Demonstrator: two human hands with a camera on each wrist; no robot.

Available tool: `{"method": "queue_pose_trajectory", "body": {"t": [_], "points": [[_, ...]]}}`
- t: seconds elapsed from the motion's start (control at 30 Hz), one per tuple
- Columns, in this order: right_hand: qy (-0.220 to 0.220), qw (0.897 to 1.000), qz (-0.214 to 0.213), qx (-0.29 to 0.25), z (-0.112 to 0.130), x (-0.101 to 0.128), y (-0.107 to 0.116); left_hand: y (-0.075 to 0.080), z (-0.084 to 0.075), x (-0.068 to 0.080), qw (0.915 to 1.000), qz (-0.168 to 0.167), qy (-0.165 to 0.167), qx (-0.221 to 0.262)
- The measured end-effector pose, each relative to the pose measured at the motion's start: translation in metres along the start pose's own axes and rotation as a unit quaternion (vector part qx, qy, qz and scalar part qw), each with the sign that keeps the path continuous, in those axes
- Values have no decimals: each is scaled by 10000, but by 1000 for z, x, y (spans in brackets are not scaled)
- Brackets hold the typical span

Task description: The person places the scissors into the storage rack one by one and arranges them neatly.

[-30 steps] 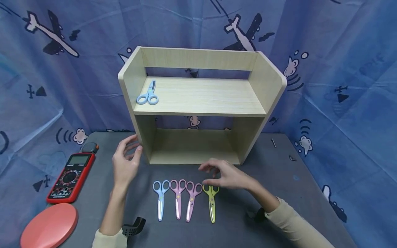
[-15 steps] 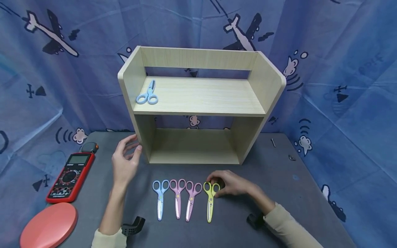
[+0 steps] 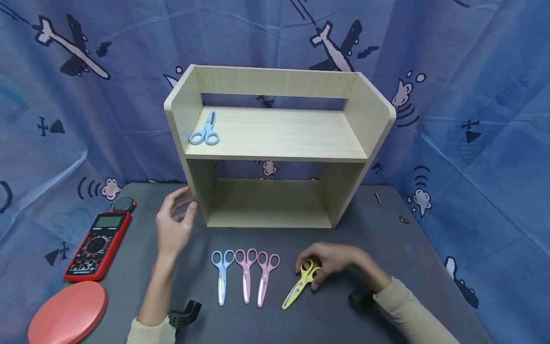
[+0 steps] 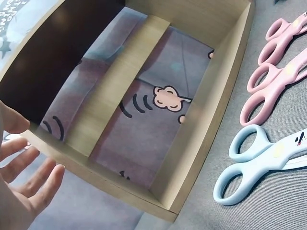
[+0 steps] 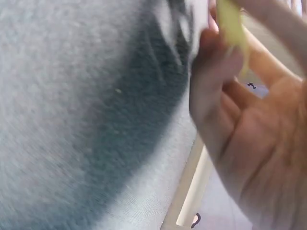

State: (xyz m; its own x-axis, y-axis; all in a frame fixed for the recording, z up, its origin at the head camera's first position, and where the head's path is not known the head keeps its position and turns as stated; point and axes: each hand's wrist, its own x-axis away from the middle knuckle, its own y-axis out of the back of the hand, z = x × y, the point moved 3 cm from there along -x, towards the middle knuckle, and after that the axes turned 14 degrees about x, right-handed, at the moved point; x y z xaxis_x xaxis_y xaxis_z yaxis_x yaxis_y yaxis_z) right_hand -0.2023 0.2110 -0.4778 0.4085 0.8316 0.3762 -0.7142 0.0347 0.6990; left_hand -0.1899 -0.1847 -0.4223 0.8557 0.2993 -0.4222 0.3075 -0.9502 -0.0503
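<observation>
My right hand (image 3: 331,260) grips a pair of yellow scissors (image 3: 296,289) by its handles, with the blades slanting down to the left. In the right wrist view, thumb and fingers close around a blurred yellow handle (image 5: 230,24). My left hand (image 3: 174,224) stays beside the lower left side of a pale wooden shelf (image 3: 275,157), its fingers loosely bent and holding nothing. On the grey table, blue scissors (image 3: 221,277) and two pink scissors (image 3: 247,277) lie in a row, handles toward the shelf. Another pair of light blue scissors (image 3: 205,131) rests on the upper board's left end.
A red and black multimeter (image 3: 100,246) and a round coral-coloured disc (image 3: 68,313) occupy the table's left side. Two small metal pieces, one a short pin (image 3: 378,198), lie at the right. A blue patterned curtain (image 3: 129,38) hangs behind and around the table (image 3: 240,329).
My right hand has come down onto the yellow scissors, taken hold of the handles and shifted them right, turning them from upright in view to slanted. The left hand has stayed put.
</observation>
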Motion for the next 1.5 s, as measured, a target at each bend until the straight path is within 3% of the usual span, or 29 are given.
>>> {"method": "queue_pose_trajectory", "body": {"t": [0.13, 0.27, 0.47, 0.7, 0.8, 0.93, 1.07, 1.3, 1.5], "points": [[-2, 9941, 722, -805, 5, 8, 3, 0, 1, 0, 10000, 13, 22, -16], [-39, 9898, 941, -1072, 18, 19, 11, 0, 1, 0, 10000, 25, 28, -48], [-5, 9975, 378, -589, 52, 35, 32, 0, 1, 0, 10000, 34, -7, -59], [369, 9949, -910, -229, 93, 53, 77, 0, 0, 0, 10000, 19, -27, -86], [607, 9833, -1711, -100, 111, 57, 103, 1, 0, 1, 10000, 10, -16, -88], [788, 9525, -2937, 196, 132, 58, 139, 0, 1, 0, 10000, 21, -23, -63], [663, 9231, -3778, 271, 147, 49, 173, 0, 1, 0, 10000, 33, -50, -41], [-211, 8918, -4517, 129, 160, 10, 215, -1, 1, 0, 10000, 50, -48, -39], [-782, 8774, -4726, 247, 161, -32, 243, 0, 1, 1, 10000, 57, -16, -3]]}}
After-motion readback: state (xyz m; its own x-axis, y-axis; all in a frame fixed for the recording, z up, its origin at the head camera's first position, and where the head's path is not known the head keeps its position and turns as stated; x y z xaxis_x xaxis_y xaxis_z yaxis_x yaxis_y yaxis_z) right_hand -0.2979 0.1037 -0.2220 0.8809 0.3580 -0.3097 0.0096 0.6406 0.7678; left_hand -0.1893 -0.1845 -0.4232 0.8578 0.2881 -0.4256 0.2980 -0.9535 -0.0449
